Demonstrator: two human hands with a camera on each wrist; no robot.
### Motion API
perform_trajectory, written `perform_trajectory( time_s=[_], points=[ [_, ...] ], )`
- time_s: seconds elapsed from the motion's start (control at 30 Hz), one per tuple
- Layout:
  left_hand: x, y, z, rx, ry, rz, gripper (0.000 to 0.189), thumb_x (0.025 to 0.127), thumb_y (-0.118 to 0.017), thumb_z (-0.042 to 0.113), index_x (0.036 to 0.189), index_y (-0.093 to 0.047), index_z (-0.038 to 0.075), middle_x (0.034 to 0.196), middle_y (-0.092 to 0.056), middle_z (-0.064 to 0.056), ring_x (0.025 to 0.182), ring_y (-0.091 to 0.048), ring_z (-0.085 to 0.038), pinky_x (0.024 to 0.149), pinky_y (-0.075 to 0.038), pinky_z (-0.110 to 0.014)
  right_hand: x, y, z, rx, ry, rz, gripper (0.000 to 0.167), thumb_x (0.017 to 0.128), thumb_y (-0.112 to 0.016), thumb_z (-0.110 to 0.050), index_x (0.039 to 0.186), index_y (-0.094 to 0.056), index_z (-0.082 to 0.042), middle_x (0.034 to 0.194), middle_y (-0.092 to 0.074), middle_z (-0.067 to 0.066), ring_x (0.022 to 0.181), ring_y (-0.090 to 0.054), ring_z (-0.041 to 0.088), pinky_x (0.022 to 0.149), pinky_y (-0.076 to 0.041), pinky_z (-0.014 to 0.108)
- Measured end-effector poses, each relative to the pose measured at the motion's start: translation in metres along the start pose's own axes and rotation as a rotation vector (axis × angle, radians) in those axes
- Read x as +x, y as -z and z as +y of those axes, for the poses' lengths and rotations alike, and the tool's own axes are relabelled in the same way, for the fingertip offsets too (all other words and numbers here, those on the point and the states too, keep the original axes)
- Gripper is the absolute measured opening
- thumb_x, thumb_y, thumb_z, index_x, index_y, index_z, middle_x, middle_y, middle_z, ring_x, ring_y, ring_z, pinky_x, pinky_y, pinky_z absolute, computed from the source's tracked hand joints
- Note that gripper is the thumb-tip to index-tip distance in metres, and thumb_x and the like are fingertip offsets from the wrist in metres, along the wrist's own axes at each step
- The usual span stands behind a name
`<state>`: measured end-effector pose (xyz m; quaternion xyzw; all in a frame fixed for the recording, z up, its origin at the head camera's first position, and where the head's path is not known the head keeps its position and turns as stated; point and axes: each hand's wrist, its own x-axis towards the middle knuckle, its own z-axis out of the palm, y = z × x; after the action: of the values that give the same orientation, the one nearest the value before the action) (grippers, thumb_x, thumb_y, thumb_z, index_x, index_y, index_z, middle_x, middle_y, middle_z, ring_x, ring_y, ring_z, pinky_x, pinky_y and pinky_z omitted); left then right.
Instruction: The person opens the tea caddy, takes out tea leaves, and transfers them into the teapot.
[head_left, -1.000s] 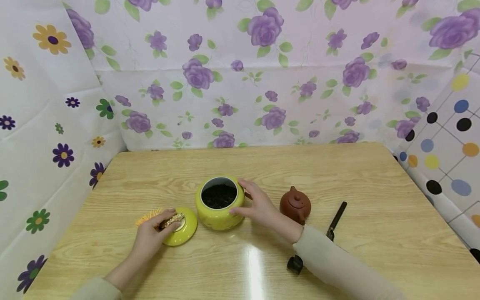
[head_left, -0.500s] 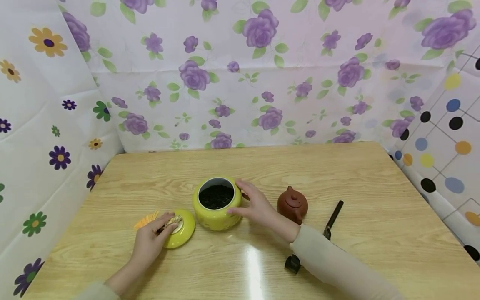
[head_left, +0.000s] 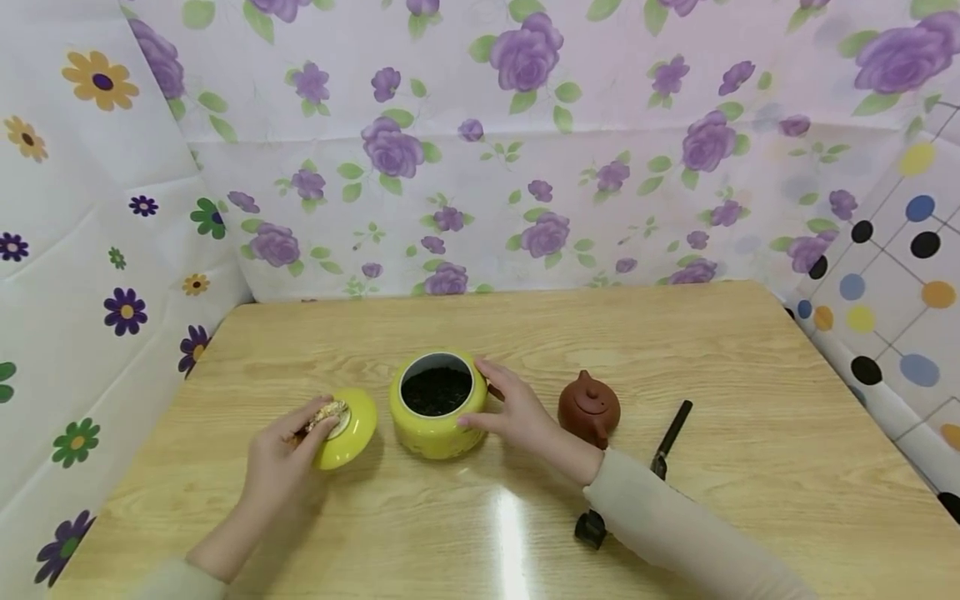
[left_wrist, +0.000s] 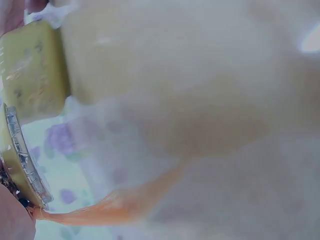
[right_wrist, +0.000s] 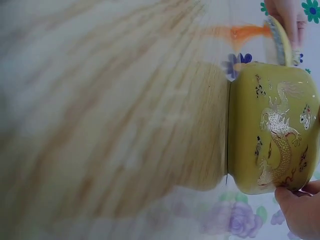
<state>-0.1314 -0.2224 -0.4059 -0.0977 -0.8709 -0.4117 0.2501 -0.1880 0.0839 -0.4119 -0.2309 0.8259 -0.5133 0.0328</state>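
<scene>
In the head view my left hand (head_left: 279, 457) pinches the gold knob (head_left: 328, 415) of a round yellow lid (head_left: 362, 425). The lid is tilted and raised off the table, left of the jar. An orange tassel (left_wrist: 117, 207) hangs from the knob in the left wrist view; the hand hides it in the head view. My right hand (head_left: 517, 414) grips the right side of the yellow jar (head_left: 438, 437), thumb in front and fingers behind. The jar stands upright and uncovered, with dark leaf-like contents (head_left: 437, 392) inside. A dragon design (right_wrist: 280, 135) decorates its wall.
A small brown teapot (head_left: 589, 408) stands right of the right hand. Farther right lies a thin black-handled tool (head_left: 675, 429), partly under the right forearm, with a black piece (head_left: 590, 529) showing below. Flowered cloth (head_left: 480, 200) closes off the wooden table (head_left: 750, 367) at the back.
My left hand has lifted the lid from the table and shifted it slightly to the left, tilting it. The right hand and the jar have stayed in place.
</scene>
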Motion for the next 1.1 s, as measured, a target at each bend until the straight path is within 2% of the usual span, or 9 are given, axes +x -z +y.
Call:
perform_trajectory(
  time_s=[0.2, 0.47, 0.63, 0.77, 0.9, 1.03, 1.1],
  points=[
    [0.023, 0.009, 0.022, -0.067, -0.016, 0.060, 0.026, 0.080, -0.070, -0.009, 0.106, -0.070, -0.006, 0.110, -0.067, -0.022, 0.102, -0.053, 0.019, 0.082, -0.046, -0.003, 0.000, 0.003, 0.001, -0.009, 0.008, 0.008, 0.084, 0.077, -0.080, -0.018, 0.144, -0.035, 0.003, 0.149, -0.034, 0.022, 0.138, -0.035, 0.031, 0.105, -0.043, 0.038],
    [0.044, 0.011, 0.047, -0.076, -0.076, 0.066, 0.027, 0.081, -0.071, -0.005, 0.107, -0.071, -0.003, 0.110, -0.068, -0.018, 0.102, -0.055, 0.016, 0.076, -0.048, -0.003, 0.001, 0.005, 0.002, -0.011, 0.008, 0.006, 0.085, 0.076, -0.080, -0.017, 0.145, -0.034, 0.003, 0.149, -0.033, 0.023, 0.139, -0.033, 0.031, 0.105, -0.043, 0.037],
    [0.054, -0.001, 0.056, -0.098, -0.137, 0.035, 0.028, 0.080, -0.072, -0.004, 0.108, -0.072, 0.000, 0.110, -0.069, -0.016, 0.103, -0.056, 0.013, 0.073, -0.049, -0.004, 0.001, 0.005, 0.002, -0.010, 0.005, 0.010, 0.086, 0.076, -0.081, -0.016, 0.145, -0.034, 0.003, 0.149, -0.033, 0.023, 0.139, -0.033, 0.030, 0.105, -0.043, 0.037],
    [0.056, -0.014, 0.059, -0.112, -0.196, 0.008, 0.028, 0.079, -0.073, -0.004, 0.107, -0.072, -0.001, 0.108, -0.070, -0.017, 0.104, -0.056, 0.011, 0.071, -0.049, -0.004, 0.000, 0.005, 0.001, -0.021, 0.015, 0.006, 0.086, 0.076, -0.081, -0.018, 0.144, -0.034, 0.004, 0.149, -0.034, 0.023, 0.138, -0.034, 0.031, 0.104, -0.044, 0.037],
    [0.056, -0.025, 0.062, -0.134, -0.194, -0.013, 0.028, 0.079, -0.073, -0.003, 0.107, -0.072, 0.000, 0.108, -0.070, -0.017, 0.097, -0.058, 0.010, 0.065, -0.048, -0.005, 0.000, 0.004, 0.000, -0.014, 0.032, -0.019, 0.086, 0.077, -0.080, -0.020, 0.144, -0.033, 0.005, 0.149, -0.033, 0.025, 0.138, -0.033, 0.032, 0.104, -0.043, 0.038],
    [0.059, -0.034, 0.065, -0.156, -0.171, -0.067, 0.028, 0.082, -0.072, 0.002, 0.110, -0.071, 0.002, 0.111, -0.069, -0.015, 0.088, -0.059, 0.008, 0.061, -0.049, -0.008, 0.000, 0.003, 0.000, 0.009, 0.022, -0.024, 0.087, 0.077, -0.080, -0.020, 0.145, -0.032, 0.005, 0.150, -0.031, 0.025, 0.139, -0.032, 0.032, 0.105, -0.043, 0.039],
    [0.061, -0.039, 0.067, -0.154, -0.170, -0.089, 0.028, 0.083, -0.072, 0.003, 0.111, -0.071, 0.003, 0.111, -0.070, -0.013, 0.086, -0.062, 0.002, 0.060, -0.049, -0.009, 0.000, 0.003, 0.000, 0.010, 0.015, -0.022, 0.087, 0.077, -0.080, -0.020, 0.145, -0.032, 0.005, 0.150, -0.031, 0.024, 0.139, -0.032, 0.032, 0.105, -0.043, 0.040]
  ],
)
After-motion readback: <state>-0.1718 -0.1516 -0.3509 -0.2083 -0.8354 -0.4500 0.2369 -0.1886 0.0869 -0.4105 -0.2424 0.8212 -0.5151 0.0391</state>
